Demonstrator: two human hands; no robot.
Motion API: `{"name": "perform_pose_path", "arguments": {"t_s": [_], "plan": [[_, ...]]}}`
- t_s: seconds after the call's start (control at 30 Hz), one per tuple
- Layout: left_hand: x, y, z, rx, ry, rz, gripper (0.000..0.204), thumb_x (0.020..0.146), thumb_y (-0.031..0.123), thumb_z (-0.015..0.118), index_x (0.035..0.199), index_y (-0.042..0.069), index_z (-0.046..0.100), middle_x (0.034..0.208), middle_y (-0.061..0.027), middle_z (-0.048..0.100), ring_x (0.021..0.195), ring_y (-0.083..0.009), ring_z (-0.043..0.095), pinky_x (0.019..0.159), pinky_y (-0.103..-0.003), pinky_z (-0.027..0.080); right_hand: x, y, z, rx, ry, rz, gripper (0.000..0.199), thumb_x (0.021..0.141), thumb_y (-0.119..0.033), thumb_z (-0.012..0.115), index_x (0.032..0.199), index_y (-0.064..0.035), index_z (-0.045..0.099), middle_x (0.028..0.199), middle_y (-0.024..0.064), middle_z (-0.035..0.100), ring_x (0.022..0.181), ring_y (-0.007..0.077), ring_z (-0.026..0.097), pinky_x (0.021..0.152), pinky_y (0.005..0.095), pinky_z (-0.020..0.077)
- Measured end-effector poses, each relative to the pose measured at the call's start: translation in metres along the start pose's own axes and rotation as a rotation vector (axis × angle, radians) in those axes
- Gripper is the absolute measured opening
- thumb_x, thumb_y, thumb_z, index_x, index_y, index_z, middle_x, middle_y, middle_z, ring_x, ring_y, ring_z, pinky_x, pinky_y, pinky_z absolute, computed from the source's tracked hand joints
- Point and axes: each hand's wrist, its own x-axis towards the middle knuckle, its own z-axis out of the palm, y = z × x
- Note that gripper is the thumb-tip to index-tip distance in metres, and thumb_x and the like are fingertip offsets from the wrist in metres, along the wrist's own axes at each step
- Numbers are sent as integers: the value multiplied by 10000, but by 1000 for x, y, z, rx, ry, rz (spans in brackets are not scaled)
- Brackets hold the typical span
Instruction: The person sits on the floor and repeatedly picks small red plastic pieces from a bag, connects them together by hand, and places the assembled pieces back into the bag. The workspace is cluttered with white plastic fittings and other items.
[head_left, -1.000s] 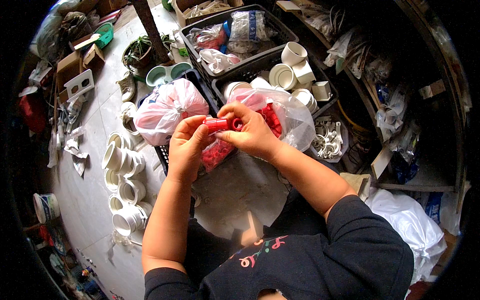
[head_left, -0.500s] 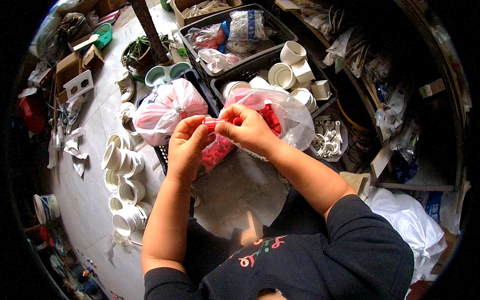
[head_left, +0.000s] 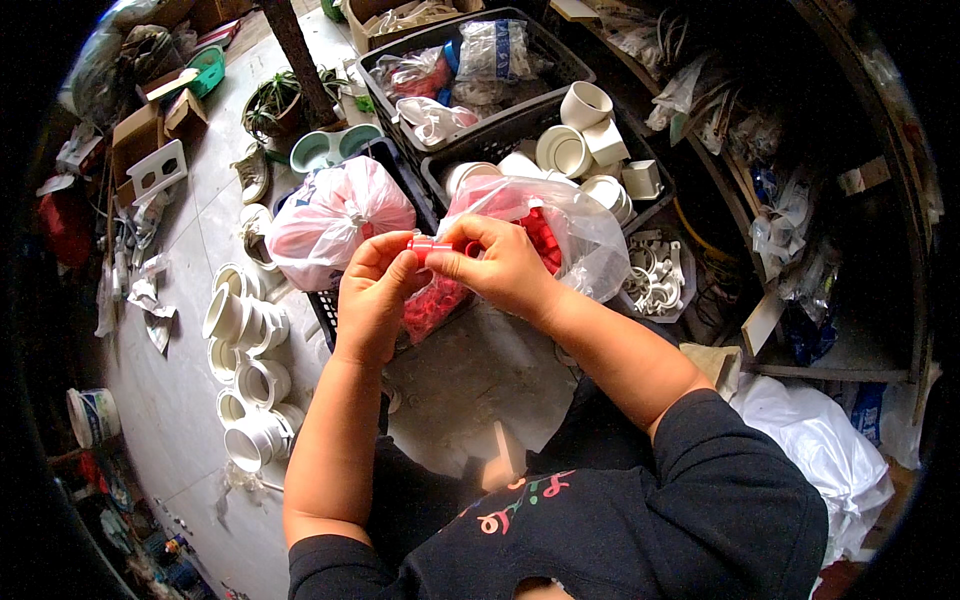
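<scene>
Fingertips of left hand [head_left: 372, 296] and right hand [head_left: 497, 268] pinch small red plastic tube fitting [head_left: 432, 245] between them, each closed on one end, just above clear plastic bag of red fittings [head_left: 560, 225]. Tied pink-and-white plastic bag [head_left: 335, 218] sits left of clear bag; black crate with white pipe fittings [head_left: 575, 150] behind it; white pipe elbows on floor [head_left: 245, 350] farther left.

A tied bag [head_left: 335, 220] lies left of an open bag [head_left: 560, 225]; crates [head_left: 520, 120] stand behind; pipe fittings [head_left: 245, 370] line the floor's left edge.
</scene>
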Motion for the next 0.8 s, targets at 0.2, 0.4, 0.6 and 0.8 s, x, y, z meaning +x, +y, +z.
{"name": "perform_pose_path", "arguments": {"t_s": [0.2, 0.4, 0.6, 0.8], "plan": [[0, 1, 2, -71, 15, 6, 227, 821, 142, 574, 1007, 25, 518, 954, -81, 582, 836, -144, 576, 711, -256, 488, -5, -17, 4, -164, 96, -214, 356, 675, -303, 717, 845, -33, 559, 687, 68, 558, 625, 134, 540, 596, 277, 448], [0, 3, 2, -20, 18, -49, 231, 822, 141, 572, 1010, 22, 510, 949, -88, 582, 843, -154, 579, 716, -260, 488, 4, 1, -2, 135, -91, 200, 478, 618, -304, 754, 939, -43, 514, 722, 90, 562, 665, 167, 559, 609, 282, 453], [0, 3, 6, -85, -10, -23, 228, 820, 138, 576, 1009, 27, 516, 944, -76, 584, 837, -147, 573, 716, -258, 485, -4, -9, 5, -322, 111, -309, 350, 671, -258, 711, 876, -38, 531, 714, 101, 556, 666, 207, 571, 602, 315, 454], [-1, 1, 2, 16, 9, -38, 230, 822, 129, 570, 1010, 11, 509, 951, -85, 579, 849, -154, 573, 729, -269, 483, 3, 7, 0, 275, -58, 228, 324, 701, -299, 694, 806, -28, 550, 703, 90, 562, 626, 180, 554, 578, 299, 446]]}}
